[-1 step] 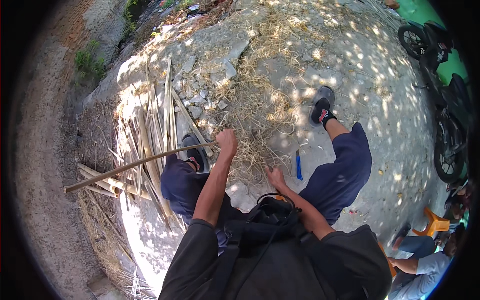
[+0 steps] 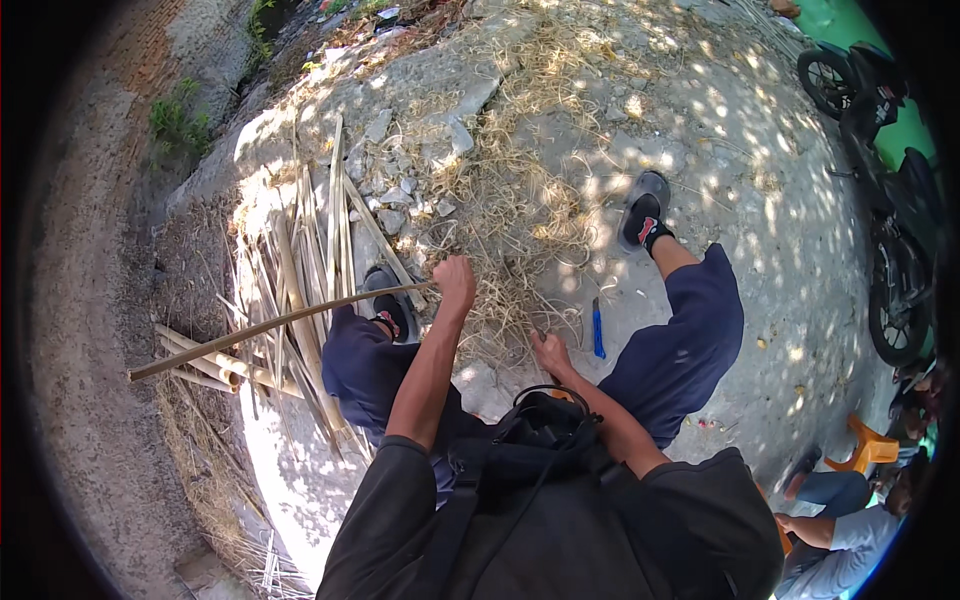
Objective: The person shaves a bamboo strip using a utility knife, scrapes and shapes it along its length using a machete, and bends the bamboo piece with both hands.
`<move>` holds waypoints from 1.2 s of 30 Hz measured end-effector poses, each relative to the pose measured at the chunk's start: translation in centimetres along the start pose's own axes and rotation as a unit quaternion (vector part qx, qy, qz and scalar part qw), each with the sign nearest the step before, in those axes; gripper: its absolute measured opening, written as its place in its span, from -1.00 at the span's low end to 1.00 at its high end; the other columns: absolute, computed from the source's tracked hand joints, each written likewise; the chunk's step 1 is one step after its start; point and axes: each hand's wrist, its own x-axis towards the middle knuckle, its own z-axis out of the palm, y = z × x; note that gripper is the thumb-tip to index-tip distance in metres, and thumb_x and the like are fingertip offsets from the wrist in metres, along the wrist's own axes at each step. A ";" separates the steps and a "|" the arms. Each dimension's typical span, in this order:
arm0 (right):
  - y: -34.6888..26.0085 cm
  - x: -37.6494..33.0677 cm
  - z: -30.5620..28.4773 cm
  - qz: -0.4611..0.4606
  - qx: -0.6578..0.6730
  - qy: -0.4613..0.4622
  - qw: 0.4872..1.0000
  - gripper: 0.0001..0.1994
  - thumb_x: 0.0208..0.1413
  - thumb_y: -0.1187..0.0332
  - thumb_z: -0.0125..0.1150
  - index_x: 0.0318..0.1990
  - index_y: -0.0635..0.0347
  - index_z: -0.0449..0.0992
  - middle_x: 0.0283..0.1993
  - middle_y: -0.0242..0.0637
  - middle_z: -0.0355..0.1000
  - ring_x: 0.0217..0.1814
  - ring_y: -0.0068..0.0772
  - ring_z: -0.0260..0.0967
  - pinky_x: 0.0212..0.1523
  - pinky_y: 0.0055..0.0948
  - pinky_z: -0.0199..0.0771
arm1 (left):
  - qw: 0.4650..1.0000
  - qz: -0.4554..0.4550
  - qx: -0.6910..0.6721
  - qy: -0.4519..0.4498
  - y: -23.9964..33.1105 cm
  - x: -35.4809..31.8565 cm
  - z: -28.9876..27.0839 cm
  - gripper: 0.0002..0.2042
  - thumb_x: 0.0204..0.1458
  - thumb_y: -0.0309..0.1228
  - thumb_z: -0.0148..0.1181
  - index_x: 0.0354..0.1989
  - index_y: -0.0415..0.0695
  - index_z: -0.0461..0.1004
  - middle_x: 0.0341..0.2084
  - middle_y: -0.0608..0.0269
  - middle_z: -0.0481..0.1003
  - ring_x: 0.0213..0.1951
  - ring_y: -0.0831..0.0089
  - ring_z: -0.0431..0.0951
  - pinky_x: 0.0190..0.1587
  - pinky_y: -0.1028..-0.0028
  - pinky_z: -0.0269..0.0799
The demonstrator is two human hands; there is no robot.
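A long bamboo strip (image 2: 250, 333) slants out to the left, its near end gripped in my closed left hand (image 2: 455, 280). The strip passes over my left shin and a pile of split bamboo strips (image 2: 296, 262). Lower and to the right, my right hand (image 2: 551, 357) is closed in front of my body. A small dark end shows at its fingers, but what it holds is too small to name. Curly bamboo shavings (image 2: 505, 295) lie heaped under and beyond both hands. On the ground right of my right hand is a slim blue-handled tool (image 2: 598, 335).
Cut bamboo poles (image 2: 215, 370) lie at the left beside a rough wall. Broken stones (image 2: 395, 205) sit ahead. Motorcycles (image 2: 890, 230) stand along the right side. At the lower right another person (image 2: 845, 535) sits near an orange plastic stool (image 2: 868, 445).
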 end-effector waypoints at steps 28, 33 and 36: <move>-8.2 0.7 -6.0 -0.038 0.346 0.062 0.935 -0.50 0.40 -0.08 0.05 -0.42 0.17 0.42 -0.68 -0.40 0.30 -0.71 -0.52 0.24 -0.68 -0.38 0.19 | 0.966 -0.023 -0.255 0.029 -5.7 -0.5 -5.8 -0.89 -0.14 -0.39 0.43 -0.48 -0.15 0.70 -0.45 -0.09 0.65 -0.35 -0.03 0.69 -0.23 0.10 0.62; -6.1 1.8 -4.7 -0.069 0.253 0.091 0.961 -0.46 0.38 -0.08 0.06 -0.43 0.27 0.48 -0.62 -0.28 0.38 -0.57 -0.41 0.39 -0.49 -0.25 0.36 | 0.973 0.018 -0.231 -0.026 -7.6 -1.6 -3.2 -0.88 -0.15 -0.39 0.45 -0.40 -0.05 0.77 -0.49 0.05 0.67 -0.40 0.13 0.69 -0.27 0.21 0.61; -5.6 0.9 -3.6 -0.003 0.210 0.040 0.977 -0.43 0.37 -0.12 0.07 -0.37 0.31 0.56 -0.56 -0.16 0.47 -0.47 -0.20 0.49 -0.34 -0.15 0.44 | 0.979 -0.041 -0.190 -0.053 -10.2 -3.0 -0.9 -0.88 -0.17 -0.42 0.45 -0.41 0.04 0.79 -0.56 0.04 0.65 -0.42 0.06 0.69 -0.29 0.16 0.63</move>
